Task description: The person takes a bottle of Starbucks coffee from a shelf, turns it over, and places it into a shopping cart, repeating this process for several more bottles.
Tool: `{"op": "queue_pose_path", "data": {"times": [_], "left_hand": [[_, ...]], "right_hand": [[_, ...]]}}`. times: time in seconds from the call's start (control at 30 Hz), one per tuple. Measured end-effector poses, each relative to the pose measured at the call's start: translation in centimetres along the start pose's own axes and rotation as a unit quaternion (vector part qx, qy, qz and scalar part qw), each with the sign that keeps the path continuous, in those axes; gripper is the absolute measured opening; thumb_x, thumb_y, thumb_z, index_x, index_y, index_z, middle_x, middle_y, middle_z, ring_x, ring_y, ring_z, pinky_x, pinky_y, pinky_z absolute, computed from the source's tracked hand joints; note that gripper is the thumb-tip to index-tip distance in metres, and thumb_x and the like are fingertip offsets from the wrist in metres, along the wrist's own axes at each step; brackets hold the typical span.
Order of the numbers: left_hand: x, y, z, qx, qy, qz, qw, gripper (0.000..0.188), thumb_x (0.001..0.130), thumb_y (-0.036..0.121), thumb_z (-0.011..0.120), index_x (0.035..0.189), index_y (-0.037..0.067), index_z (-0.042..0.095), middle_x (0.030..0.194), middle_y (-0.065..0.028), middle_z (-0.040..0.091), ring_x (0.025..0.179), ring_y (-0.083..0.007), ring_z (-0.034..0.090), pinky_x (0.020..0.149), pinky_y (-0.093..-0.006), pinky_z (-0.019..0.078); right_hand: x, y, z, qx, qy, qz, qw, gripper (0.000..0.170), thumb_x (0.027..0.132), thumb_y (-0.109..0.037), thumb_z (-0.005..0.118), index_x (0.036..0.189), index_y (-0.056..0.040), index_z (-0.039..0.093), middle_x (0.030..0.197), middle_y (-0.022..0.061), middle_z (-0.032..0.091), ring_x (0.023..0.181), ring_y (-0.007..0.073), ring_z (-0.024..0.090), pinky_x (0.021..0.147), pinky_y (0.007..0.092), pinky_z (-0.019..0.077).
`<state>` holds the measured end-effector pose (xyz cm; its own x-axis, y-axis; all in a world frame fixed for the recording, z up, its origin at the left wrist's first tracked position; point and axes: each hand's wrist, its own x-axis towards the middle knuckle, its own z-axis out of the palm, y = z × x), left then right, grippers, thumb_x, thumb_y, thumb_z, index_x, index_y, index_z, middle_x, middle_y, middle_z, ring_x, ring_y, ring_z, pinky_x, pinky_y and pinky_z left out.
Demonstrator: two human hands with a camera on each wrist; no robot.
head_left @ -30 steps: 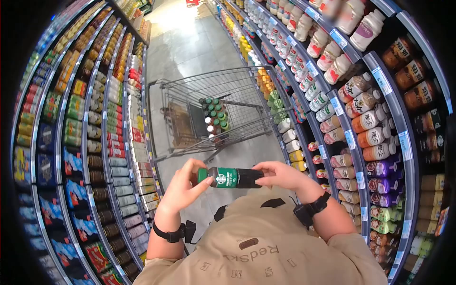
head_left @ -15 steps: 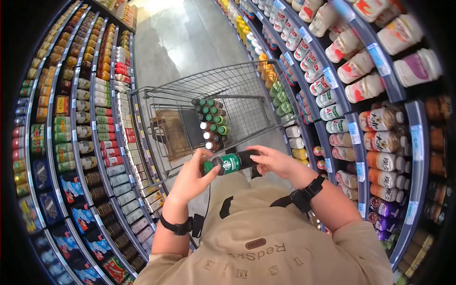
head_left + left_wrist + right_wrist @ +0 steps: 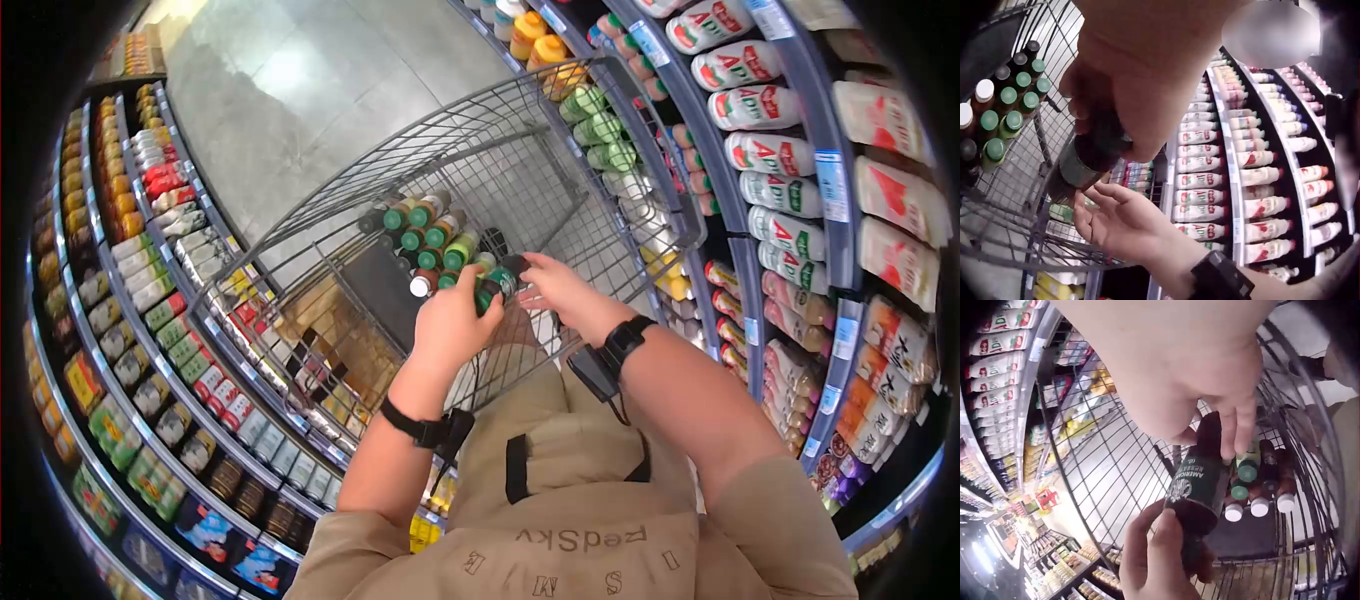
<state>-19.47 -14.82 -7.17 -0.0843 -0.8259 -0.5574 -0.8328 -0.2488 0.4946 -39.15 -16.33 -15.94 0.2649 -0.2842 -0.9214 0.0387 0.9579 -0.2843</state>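
Observation:
In the head view, a dark bottle [image 3: 503, 281] with a green label is tilted between both hands, over the near side of the shopping cart [image 3: 440, 140]. My left hand [image 3: 452, 318] grips its cap end, with fingers and thumb curled round it; the right wrist view shows this from below. The lettering AMERICANO reads on the label [image 3: 1192, 481]. Fingers fairly straight, my right hand [image 3: 562, 292] touches the bottle near its base; the left wrist view shows that palm [image 3: 1119, 228] opened toward the bottle. Several bottles [image 3: 420, 235] with green, white and dark caps stand grouped in the cart.
Shelves of white bottles [image 3: 765, 155] line the right side of the aisle. Cans and boxes [image 3: 175, 325] fill the shelves on the left. A brown box [image 3: 360, 360] shows through the cart's wire. Grey floor [image 3: 290, 110] stretches ahead.
Both hands have moved forward with the bottle, from in front of the body to over the cart's near side. The cart now appears closer, and the bottle tilts more steeply.

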Motion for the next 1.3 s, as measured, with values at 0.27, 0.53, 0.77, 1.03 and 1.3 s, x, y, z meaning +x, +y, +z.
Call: {"op": "queue_pose_path", "data": {"times": [0.27,0.53,0.77,1.03,1.3], "left_hand": [[8.4,-3.9,7.8,0.11,-0.027,0.012,0.993,0.048,0.092,0.041,0.074,0.126,0.009,0.066,0.081,-0.0186,0.075,0.073,-0.0372,0.075,0.063,-0.0483,0.0599],[10.5,-5.7,11.2,0.131,-0.106,-0.064,0.984,0.061,0.095,0.045,0.07,0.138,0.004,0.057,0.086,-0.0207,0.076,0.08,-0.0392,0.077,0.067,-0.0493,0.0619],[10.7,-6.1,11.5,0.151,-0.108,-0.086,0.979,0.06,0.096,0.043,0.068,0.137,0.001,0.057,0.092,-0.0218,0.076,0.083,-0.0396,0.077,0.07,-0.0492,0.0625],[7.9,-5.2,9.1,0.121,-0.042,-0.083,0.988,0.054,0.097,0.042,0.067,0.131,0.0,0.061,0.1,-0.023,0.076,0.089,-0.0396,0.076,0.076,-0.0492,0.0616],[1.2,-3.1,3.8,0.085,0.021,-0.124,0.988,0.045,0.098,0.037,0.066,0.13,0.005,0.064,0.094,-0.0211,0.076,0.09,-0.0407,0.075,0.078,-0.0515,0.059]], "right_hand": [[9.3,1.4,0.8,-0.032,0.028,0.061,0.997,0.064,0.101,-0.015,0.057,0.162,-0.0064,0.039,0.097,0.0016,0.066,0.062,0.0098,0.058,0.055,0.0271,0.0496],[11.3,2.5,-0.2,-0.03,-0.008,0.081,0.996,0.064,0.1,-0.011,0.053,0.162,-0.0091,0.041,0.097,0.0016,0.064,0.062,0.0096,0.056,0.055,0.0274,0.0467],[11.5,1.9,0.5,-0.052,-0.012,0.106,0.993,0.065,0.1,-0.009,0.051,0.163,-0.0093,0.039,0.098,0.0029,0.065,0.066,0.0114,0.058,0.057,0.0279,0.0495],[11.5,1.9,0.8,-0.086,-0.04,0.094,0.991,0.065,0.099,-0.008,0.052,0.163,-0.0085,0.039,0.102,0.0048,0.066,0.065,0.0124,0.062,0.057,0.0275,0.0537],[4.4,-1.5,0.0,-0.033,-0.012,0.043,0.998,0.056,0.102,-0.008,0.053,0.158,-0.0071,0.046,0.124,0.007,0.062,0.069,0.0143,0.061,0.063,0.0305,0.0544]]}}
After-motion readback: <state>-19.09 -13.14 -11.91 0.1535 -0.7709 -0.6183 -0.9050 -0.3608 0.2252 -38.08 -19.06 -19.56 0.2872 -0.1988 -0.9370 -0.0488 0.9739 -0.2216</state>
